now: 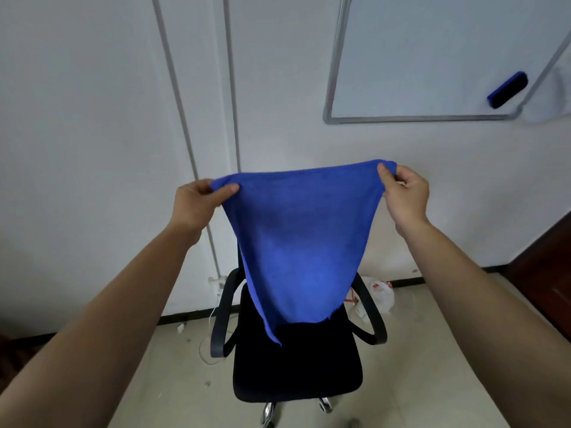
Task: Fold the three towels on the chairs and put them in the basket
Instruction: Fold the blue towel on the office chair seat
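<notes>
Fingers (230,189) of both hands pinching blue towel (296,242) corners.

One towel (296,242), one chair (296,366), two hands (194,205) (408,196)

A plain blue towel (296,242) hangs unfolded in the air, its two upper corners pinched by the left hand (197,202) and right hand (404,196). It narrows downward, its ragged lower edge dangling over the seat of the black office chair (296,366).
</notes>
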### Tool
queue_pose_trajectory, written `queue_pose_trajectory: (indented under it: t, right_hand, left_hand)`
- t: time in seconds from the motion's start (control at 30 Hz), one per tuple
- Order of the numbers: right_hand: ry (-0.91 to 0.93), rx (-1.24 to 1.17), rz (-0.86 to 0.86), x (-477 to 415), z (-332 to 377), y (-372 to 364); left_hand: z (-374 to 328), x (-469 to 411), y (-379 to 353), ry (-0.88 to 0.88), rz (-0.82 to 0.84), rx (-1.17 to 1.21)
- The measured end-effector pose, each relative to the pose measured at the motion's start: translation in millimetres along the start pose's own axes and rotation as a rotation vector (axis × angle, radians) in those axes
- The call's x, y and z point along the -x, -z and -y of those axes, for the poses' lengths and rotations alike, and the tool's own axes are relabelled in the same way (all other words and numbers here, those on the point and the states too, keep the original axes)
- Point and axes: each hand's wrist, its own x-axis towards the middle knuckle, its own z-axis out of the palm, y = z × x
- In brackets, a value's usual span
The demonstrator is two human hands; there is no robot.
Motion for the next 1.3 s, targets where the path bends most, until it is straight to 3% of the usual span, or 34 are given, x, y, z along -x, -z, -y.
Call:
queue_pose_trajectory:
  t: [0.17, 0.37, 0.57, 0.9, 1.1, 1.3]
  right_hand:
    - [0.109, 0.034, -0.033, -2.3, 26.6, 1.8]
    - [0.035, 0.062, 0.055, -13.8, 13.3, -2.0]
    - [-0.022, 0.103, 0.120, -39.7, -13.1, -9.1]
    - [0.005, 0.101, -0.034, -30.5, -4.8, 16.1]
    - [-0.078, 0.179, -0.102, 45.6, -50.5, 35.3]
    - [-0.226, 0.446, 0.010, 147.7, -138.6, 55.5]
  left_hand:
    - [-27.5, -11.0, -6.6, -0.056, -0.112, 0.201]
    - [-22.7, -38.1, -12.5, -0.038, -0.153, 0.024]
    - [-1.7, -61.2, -29.3, 0.049, -0.139, 0.033]
    - [-19.9, -36.1, -61.0, -0.133, -0.221, -0.023]
    - [34.2, 41.5, -70.2, -0.106, -0.242, -0.030]
    - [144.4, 140.8, -68.0, 0.069, -0.157, -0.274]
